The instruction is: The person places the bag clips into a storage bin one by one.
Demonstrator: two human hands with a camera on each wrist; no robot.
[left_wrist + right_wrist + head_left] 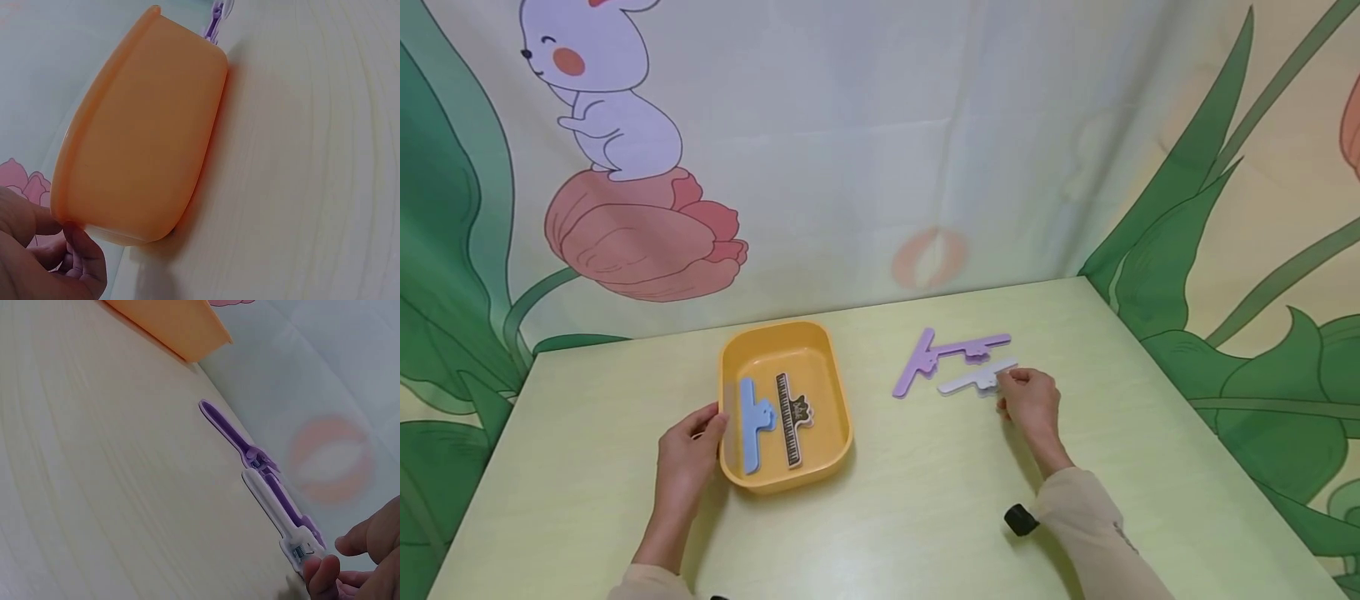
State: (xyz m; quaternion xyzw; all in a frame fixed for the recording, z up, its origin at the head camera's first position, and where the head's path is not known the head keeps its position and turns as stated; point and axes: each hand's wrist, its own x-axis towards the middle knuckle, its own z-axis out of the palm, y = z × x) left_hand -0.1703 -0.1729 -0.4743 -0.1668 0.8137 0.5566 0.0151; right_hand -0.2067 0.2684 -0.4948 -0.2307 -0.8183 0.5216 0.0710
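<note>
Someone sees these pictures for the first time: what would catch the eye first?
Probably the yellow tray on the left half of the table, held at its edge by the left hand, with a blue clip and a patterned clip inside. Then the right hand, at a white clip beside two purple clips. On the backdrop, a cartoon rabbit sits on a pink flower.

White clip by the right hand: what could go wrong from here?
1. The pictures don't settle whether the right hand grips the white clip firmly; it might slip when lifted.
2. Two purple clips lie close beside it, so a sideways sweep could knock them.
3. The left hand pinches the rim of the tray; a tug could tilt it and slide the blue clip inside.
</note>
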